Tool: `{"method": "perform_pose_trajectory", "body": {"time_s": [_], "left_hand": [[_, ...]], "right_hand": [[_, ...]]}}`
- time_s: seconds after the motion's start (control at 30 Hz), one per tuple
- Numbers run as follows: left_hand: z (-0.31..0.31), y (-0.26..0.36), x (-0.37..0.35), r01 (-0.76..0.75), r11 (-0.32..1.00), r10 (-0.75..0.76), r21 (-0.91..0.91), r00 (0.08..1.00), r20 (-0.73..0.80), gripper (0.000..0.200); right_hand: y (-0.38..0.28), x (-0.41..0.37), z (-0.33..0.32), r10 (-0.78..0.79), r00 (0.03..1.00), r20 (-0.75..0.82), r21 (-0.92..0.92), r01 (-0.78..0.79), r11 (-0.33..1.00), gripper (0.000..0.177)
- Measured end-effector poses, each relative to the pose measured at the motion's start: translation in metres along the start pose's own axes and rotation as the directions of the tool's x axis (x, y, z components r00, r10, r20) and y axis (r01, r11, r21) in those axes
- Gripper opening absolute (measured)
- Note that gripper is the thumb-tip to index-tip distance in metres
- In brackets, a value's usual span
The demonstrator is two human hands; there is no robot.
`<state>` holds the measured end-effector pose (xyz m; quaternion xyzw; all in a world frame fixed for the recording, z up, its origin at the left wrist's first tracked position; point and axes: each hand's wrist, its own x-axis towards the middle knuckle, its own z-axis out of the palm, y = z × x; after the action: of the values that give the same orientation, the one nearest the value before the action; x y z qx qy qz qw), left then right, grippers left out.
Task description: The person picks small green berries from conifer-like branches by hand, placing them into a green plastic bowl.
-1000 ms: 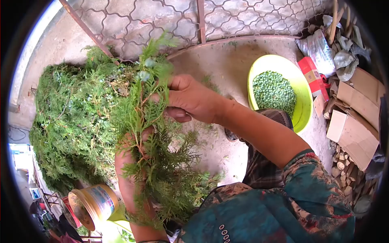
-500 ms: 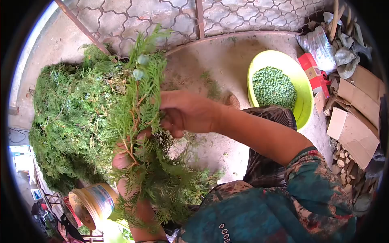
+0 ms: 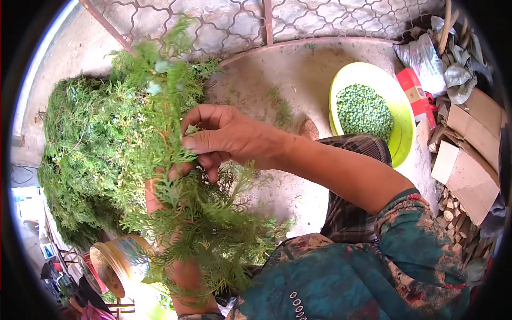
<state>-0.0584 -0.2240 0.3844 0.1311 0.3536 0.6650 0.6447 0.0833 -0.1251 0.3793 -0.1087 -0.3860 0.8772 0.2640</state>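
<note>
Head view showed the left hand (image 3: 152,196), partly hidden, closed around a feathery green evergreen branch (image 3: 200,213). The right hand's (image 3: 186,137) thumb and forefinger curved close together at its foliage; whether they pinched anything was unclear. Beyond the branch spread a bushy green heap (image 3: 80,154); rightward, a yellow-green plastic basin (image 3: 404,133) held small round green pods (image 3: 364,111).

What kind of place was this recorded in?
Probably a household yard or storage corner: a wire-mesh panel borders the bare floor, with flattened cardboard and chopped wood piled at one side.
</note>
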Motion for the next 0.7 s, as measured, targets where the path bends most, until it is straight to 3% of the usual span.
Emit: {"method": "perform_pose_trajectory", "body": {"time_s": [0.07, 0.13, 0.27, 0.33, 0.4, 0.43, 0.47, 0.5, 0.53, 0.57, 0.6, 0.63, 0.67, 0.7], "left_hand": [[0.000, 0.002, 0.003, 0.016, 1.000, -0.017, 0.020, 0.999, 0.030, 0.026], [-0.002, 0.005, 0.007, 0.048, 0.997, -0.053, 0.056, 0.995, 0.083, 0.026], [-0.012, 0.011, 0.016, 0.110, 0.986, -0.131, 0.125, 0.975, 0.180, 0.027], [-0.019, 0.013, 0.020, 0.136, 0.978, -0.171, 0.161, 0.960, 0.223, 0.027], [-0.029, 0.009, 0.028, 0.149, 0.973, -0.190, 0.179, 0.951, 0.245, 0.028], [-0.038, 0.002, 0.036, 0.283, 0.946, -0.185, -0.161, 0.874, 0.449, 0.028], [-0.045, 0.000, 0.041, 0.448, 0.777, -0.095, -0.442, 0.778, 0.621, 0.029], [-0.049, 0.012, 0.043, 0.449, 0.777, -0.097, -0.442, 0.778, 0.621, 0.029], [-0.053, 0.029, 0.043, 0.452, 0.840, -0.216, -0.301, 0.787, 0.578, 0.028], [-0.056, 0.039, 0.040, 0.453, 0.878, -0.322, -0.156, 0.798, 0.510, 0.027], [-0.054, 0.028, 0.043, 0.436, 0.814, -0.177, -0.384, 0.815, 0.552, 0.023], [-0.056, 0.029, 0.036, 0.423, 0.814, -0.167, -0.398, 0.826, 0.538, 0.023], [-0.058, 0.030, 0.026, 0.374, 0.844, -0.156, -0.385, 0.857, 0.492, 0.023], [-0.060, 0.031, 0.018, 0.329, 0.871, -0.145, -0.364, 0.881, 0.450, 0.023]], "right_hand": [[0.000, -0.001, 0.003, 0.014, 1.000, -0.002, 0.049, -0.014, 0.999, 0.022], [0.004, 0.000, 0.002, -0.022, 0.997, -0.072, 0.270, 0.041, 0.962, 0.016], [0.007, -0.002, -0.001, -0.022, 0.999, -0.048, 0.345, 0.037, 0.938, 0.015], [0.010, -0.002, -0.005, -0.037, 0.999, -0.015, 0.509, 0.039, 0.860, 0.011], [0.007, -0.004, -0.005, -0.045, 0.999, 0.021, 0.510, 0.028, 0.860, 0.008], [0.005, -0.005, -0.005, -0.052, 0.997, 0.057, 0.509, 0.015, 0.861, 0.006], [0.000, -0.006, -0.008, -0.052, 0.997, 0.057, 0.510, 0.016, 0.860, 0.006], [-0.009, -0.005, -0.015, -0.127, 0.991, 0.052, 0.409, 0.095, 0.908, 0.006], [-0.020, -0.005, -0.021, -0.199, 0.978, 0.057, 0.303, 0.173, 0.937, 0.008], [-0.037, -0.010, -0.030, -0.230, 0.972, -0.049, 0.158, 0.235, 0.959, 0.010], [-0.056, -0.023, -0.037, -0.268, 0.953, -0.143, 0.004, 0.271, 0.963, 0.013], [-0.077, -0.045, -0.033, -0.408, 0.852, -0.327, -0.357, 0.288, 0.889, 0.018], [-0.095, -0.065, -0.051, -0.515, 0.781, -0.353, -0.489, 0.315, 0.813, 0.018], [-0.113, -0.088, -0.071, -0.645, 0.654, -0.394, -0.700, 0.241, 0.672, 0.019]]}}
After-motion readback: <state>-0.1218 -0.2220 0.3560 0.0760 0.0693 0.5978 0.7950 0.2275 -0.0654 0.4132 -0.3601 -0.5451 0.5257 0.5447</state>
